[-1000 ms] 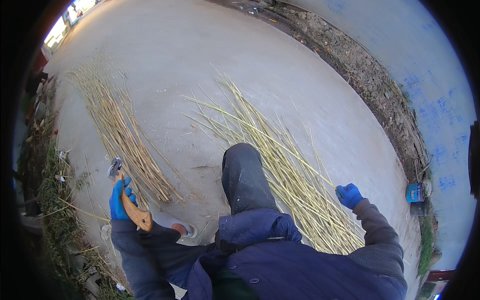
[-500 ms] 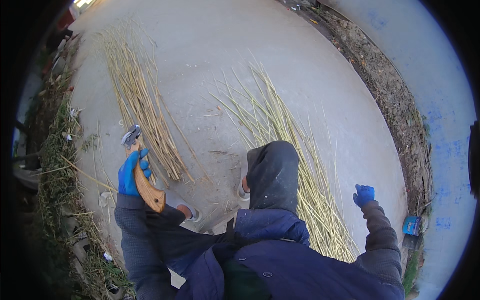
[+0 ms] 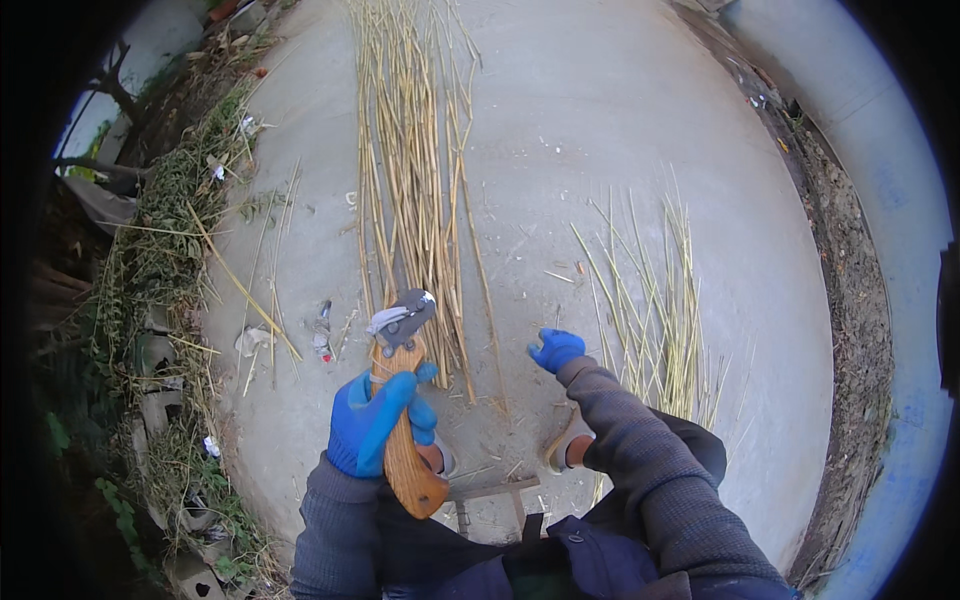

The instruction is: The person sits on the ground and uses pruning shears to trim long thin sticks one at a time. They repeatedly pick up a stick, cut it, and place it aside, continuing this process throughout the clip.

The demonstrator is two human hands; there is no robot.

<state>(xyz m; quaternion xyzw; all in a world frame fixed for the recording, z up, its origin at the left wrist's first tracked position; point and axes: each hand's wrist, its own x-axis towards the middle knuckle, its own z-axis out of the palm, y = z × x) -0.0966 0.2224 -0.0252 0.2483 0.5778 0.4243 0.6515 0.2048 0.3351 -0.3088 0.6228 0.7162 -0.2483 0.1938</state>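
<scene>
Both my hands wear blue gloves. My left hand is wrapped round the curved wooden handle of a hand tool. Its short metal head points away from me; I cannot tell its exact kind. Just beyond the head lies a long bundle of tan, dry stalks, spread lengthwise on the concrete. My right hand is closed with nothing visible in it, held out over the ground between that bundle and a paler, yellow-green pile of thin stalks. It touches neither. My right forearm and knee cover part of that pile.
Concrete ground runs ahead, with stalk scraps on it. Dry weeds and litter line the left edge. A dirt strip and a pale wall border the right. A low frame sits between my feet.
My view has swung left, bringing the tan bundle to the middle. My right hand has come from far out on the right to in front of me. My left hand keeps the tool.
</scene>
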